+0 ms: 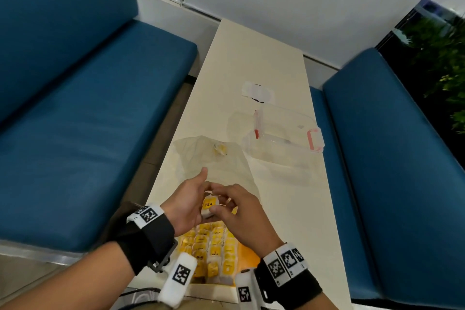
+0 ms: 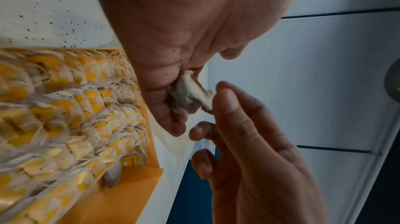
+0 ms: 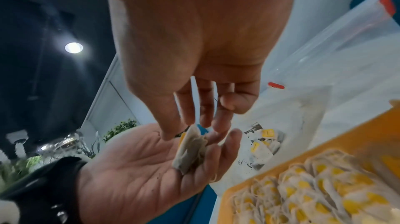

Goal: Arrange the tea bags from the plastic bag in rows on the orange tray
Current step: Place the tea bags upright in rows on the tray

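Paper tea bag held between both hands above the tray.
Left hand cradles it on curled fingers; right hand pinches its top edge with the fingertips. Risk, as I judge it: the thin pinch slips and the bag drops askew onto the packed rows, knocking neighbours out of line. A few bags remain in the plastic bag beyond.

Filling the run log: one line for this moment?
left hand and right hand: pinch tea bag | orange tray: rows filling | plastic bag: few left
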